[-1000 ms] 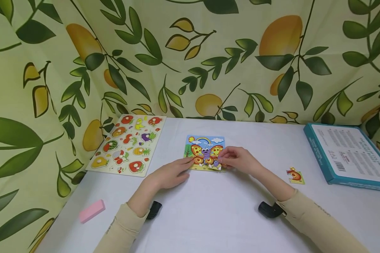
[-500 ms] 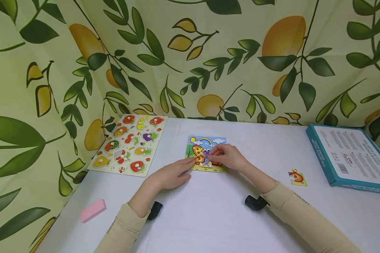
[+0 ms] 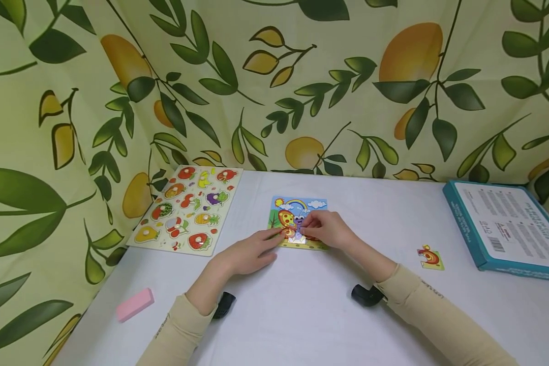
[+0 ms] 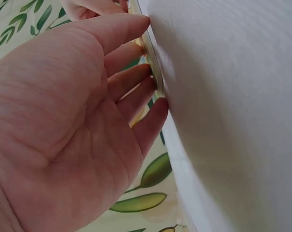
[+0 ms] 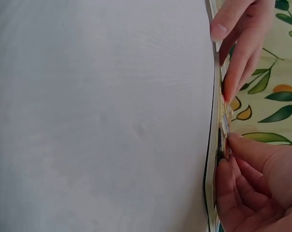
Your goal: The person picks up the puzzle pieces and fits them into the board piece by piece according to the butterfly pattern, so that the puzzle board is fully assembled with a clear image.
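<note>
A square butterfly jigsaw puzzle (image 3: 297, 203) lies on the white table, with a rainbow and clouds along its top. My left hand (image 3: 251, 250) rests beside it, fingers straight and their tips touching its left edge; in the left wrist view the left hand (image 4: 83, 111) has its palm facing the camera. At the middle of the picture my right hand (image 3: 330, 230) pinches a puzzle piece (image 3: 298, 236) showing part of the purple body, low against the board. The right hand (image 5: 254, 181) hides the picture's right side. Another loose puzzle piece (image 3: 431, 258), orange and green, lies to the right.
A fruit peg board (image 3: 226, 213) lies at the back left. Nearer me on the left is a pink block (image 3: 134, 305). A teal-edged box (image 3: 508, 223) lies at the right. Black curved parts (image 3: 367, 295) show by both sleeves. A leaf-patterned cloth (image 3: 274, 91) hangs behind.
My right hand has moved left with the piece, from the puzzle's lower right corner to its middle. Over the last half second it has barely shifted. The left hand stays in place.
</note>
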Demonstrator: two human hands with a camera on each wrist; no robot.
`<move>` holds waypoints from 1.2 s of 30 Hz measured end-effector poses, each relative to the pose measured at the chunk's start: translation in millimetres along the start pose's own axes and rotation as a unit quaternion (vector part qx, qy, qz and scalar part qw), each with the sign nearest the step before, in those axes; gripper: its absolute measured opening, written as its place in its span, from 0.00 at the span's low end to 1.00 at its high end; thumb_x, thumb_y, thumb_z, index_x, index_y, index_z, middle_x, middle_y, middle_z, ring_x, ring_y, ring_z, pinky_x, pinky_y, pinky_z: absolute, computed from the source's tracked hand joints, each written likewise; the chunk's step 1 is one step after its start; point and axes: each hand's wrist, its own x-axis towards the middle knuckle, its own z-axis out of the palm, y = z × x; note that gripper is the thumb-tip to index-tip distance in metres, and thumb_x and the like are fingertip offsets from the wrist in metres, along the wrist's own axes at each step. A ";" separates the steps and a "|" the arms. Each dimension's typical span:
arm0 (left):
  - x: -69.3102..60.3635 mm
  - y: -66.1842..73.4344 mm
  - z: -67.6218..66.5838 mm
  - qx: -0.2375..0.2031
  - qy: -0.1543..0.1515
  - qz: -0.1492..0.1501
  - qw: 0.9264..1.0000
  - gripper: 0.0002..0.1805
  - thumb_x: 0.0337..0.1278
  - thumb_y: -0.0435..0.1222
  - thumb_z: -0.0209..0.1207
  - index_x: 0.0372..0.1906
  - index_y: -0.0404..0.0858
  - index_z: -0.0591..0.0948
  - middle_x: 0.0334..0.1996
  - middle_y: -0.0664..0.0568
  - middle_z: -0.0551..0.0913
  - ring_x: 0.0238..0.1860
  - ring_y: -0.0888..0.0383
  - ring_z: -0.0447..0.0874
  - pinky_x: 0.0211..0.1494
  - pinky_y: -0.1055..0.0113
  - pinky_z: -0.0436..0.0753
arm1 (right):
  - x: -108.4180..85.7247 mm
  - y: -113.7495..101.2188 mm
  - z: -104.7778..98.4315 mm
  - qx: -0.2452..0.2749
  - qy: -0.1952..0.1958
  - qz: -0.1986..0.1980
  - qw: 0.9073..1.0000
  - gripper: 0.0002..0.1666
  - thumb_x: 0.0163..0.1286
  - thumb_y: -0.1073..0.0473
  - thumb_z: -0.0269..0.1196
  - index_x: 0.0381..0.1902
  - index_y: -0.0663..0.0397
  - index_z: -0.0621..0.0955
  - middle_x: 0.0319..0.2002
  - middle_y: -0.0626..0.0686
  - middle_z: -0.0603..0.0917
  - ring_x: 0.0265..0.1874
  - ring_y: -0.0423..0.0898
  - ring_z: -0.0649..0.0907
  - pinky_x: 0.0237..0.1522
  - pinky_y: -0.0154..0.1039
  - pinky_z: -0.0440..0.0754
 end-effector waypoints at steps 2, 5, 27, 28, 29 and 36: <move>0.0 0.3 0.6 0.004 -0.001 0.002 1.000 0.30 0.72 0.43 0.52 0.75 0.43 0.62 0.75 0.50 0.56 0.75 0.51 0.53 0.72 0.54 0.61 | 0.2 -0.1 -0.1 -0.010 0.000 -0.005 1.000 0.06 0.64 0.58 0.69 0.33 0.53 0.82 0.26 0.46 0.81 0.27 0.43 0.77 0.32 0.35 0.77; 0.6 0.3 1.7 0.008 0.000 0.002 1.000 0.30 0.72 0.43 0.52 0.74 0.42 0.62 0.75 0.50 0.56 0.74 0.51 0.53 0.72 0.54 0.61 | 0.4 -0.7 -0.3 -0.015 0.001 -0.004 1.000 0.06 0.64 0.58 0.69 0.32 0.53 0.82 0.26 0.46 0.81 0.27 0.43 0.77 0.31 0.34 0.76; 3.0 -0.8 2.2 0.013 0.002 0.002 1.000 0.29 0.73 0.42 0.51 0.74 0.41 0.63 0.75 0.47 0.56 0.74 0.49 0.53 0.73 0.54 0.61 | 1.8 0.5 2.6 -0.015 0.005 0.003 1.000 0.07 0.62 0.58 0.70 0.33 0.54 0.83 0.26 0.47 0.81 0.27 0.43 0.77 0.31 0.35 0.76; 3.0 -0.7 2.1 0.014 0.003 0.003 1.000 0.29 0.73 0.42 0.51 0.74 0.41 0.63 0.75 0.47 0.56 0.74 0.49 0.53 0.73 0.54 0.61 | 1.9 0.6 2.8 -0.016 0.006 0.001 1.000 0.07 0.62 0.58 0.70 0.33 0.54 0.83 0.26 0.47 0.81 0.27 0.43 0.77 0.31 0.35 0.76; 3.0 -0.5 2.1 0.015 0.004 0.005 1.000 0.29 0.73 0.42 0.51 0.74 0.41 0.63 0.75 0.47 0.56 0.74 0.49 0.53 0.73 0.54 0.61 | 2.0 0.7 3.1 -0.015 0.006 0.002 1.000 0.07 0.62 0.57 0.70 0.33 0.54 0.83 0.26 0.47 0.81 0.27 0.43 0.77 0.31 0.35 0.76; 3.5 -0.2 2.7 0.016 0.005 0.010 1.000 0.29 0.72 0.42 0.51 0.73 0.40 0.64 0.74 0.47 0.57 0.74 0.49 0.53 0.73 0.54 0.61 | 1.7 0.7 3.5 -0.013 0.006 0.006 1.000 0.08 0.62 0.57 0.70 0.34 0.54 0.83 0.26 0.47 0.80 0.27 0.43 0.76 0.31 0.35 0.76</move>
